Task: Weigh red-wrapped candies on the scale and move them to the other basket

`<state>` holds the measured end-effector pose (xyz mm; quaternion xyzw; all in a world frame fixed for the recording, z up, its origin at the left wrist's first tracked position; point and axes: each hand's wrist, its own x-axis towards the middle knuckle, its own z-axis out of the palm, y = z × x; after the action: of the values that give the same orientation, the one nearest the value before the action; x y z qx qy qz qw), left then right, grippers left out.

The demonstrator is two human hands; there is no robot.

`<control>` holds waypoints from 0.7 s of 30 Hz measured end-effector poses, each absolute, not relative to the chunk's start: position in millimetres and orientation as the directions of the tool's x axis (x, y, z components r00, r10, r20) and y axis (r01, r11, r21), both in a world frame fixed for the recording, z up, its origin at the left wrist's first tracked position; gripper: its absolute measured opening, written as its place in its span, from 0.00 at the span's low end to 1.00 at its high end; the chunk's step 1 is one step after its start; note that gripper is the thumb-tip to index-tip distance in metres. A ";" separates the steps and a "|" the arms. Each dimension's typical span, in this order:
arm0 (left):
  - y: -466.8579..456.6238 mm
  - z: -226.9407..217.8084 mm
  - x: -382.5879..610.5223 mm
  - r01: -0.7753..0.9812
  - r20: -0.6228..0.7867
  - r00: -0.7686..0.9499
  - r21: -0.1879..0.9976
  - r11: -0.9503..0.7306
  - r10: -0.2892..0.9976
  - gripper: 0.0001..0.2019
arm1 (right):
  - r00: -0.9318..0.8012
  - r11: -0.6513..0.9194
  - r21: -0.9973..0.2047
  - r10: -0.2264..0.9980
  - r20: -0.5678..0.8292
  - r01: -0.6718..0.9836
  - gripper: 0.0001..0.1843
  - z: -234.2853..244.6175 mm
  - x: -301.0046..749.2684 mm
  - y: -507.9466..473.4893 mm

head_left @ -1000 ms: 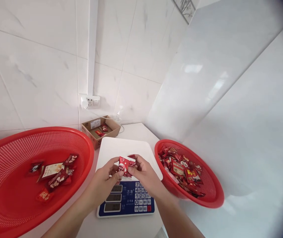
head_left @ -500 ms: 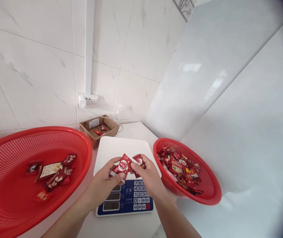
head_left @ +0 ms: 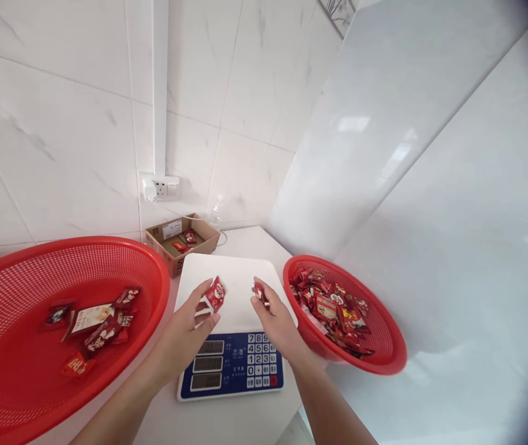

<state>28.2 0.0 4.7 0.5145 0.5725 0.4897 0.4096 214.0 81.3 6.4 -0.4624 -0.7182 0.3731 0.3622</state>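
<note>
Sweets, one visible in each hand, held apart above the white plate of the scale, between a sparsely filled left basket and a fuller right basket. Pinched in the left hand near an edge, between forefinger and thumb; cannot tell how firmly. Pinched in the right hand between thumb and forefinger, mostly covered. Likeliest to slip from the left, given such a thin hold on a slick-looking wrapper. Could then drop onto the plate and upset the reading, too dim here to make out. Might also press one of the buttons by accident, with the right hand overlapping the upper ones in view and any gap below impossible to judge. Could nudge the right basket with a careless outward swing, and so tip out loose sweets. Easy to mix up, too, with wrappers so alike in red.
</note>
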 end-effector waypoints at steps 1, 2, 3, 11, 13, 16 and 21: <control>-0.9 3.8 26.9 0.271 0.050 -0.123 0.962 -0.015 0.991 0.32 | -0.315 0.344 -0.824 0.925 0.214 0.451 0.29 3.2 215.7 82.6; -1.9 3.1 25.4 0.373 0.064 -0.120 0.928 -0.015 0.991 0.32 | -0.329 0.390 -0.774 0.912 0.246 0.499 0.30 0.6 217.0 83.0; -2.6 2.2 23.8 0.482 0.081 -0.121 0.876 -0.013 0.989 0.32 | -0.350 0.429 -0.726 0.897 0.271 0.538 0.31 -1.3 217.9 82.7; 2.4 -12.8 14.6 0.894 0.176 0.012 0.439 -0.090 0.984 0.27 | -0.525 0.511 -0.473 0.843 0.115 0.717 0.23 3.1 211.0 67.3; 4.5 -19.0 15.3 0.918 0.200 0.027 0.384 -0.103 0.979 0.27 | -0.534 0.497 -0.444 0.844 0.049 0.746 0.25 6.2 206.2 63.8; 6.8 -27.7 16.0 0.930 0.223 0.056 0.344 -0.133 0.973 0.27 | -0.594 0.526 -0.461 0.804 -0.004 0.715 0.27 10.9 201.0 60.5; 11.1 -33.0 10.2 0.912 0.272 0.038 0.384 -0.145 0.962 0.27 | -0.602 0.545 -0.535 0.794 0.084 0.645 0.30 18.4 222.0 79.1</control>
<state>10.2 11.1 -33.0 0.7186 0.6518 0.2368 0.0523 222.0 79.1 18.4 -0.4162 -0.8643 0.2325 0.1604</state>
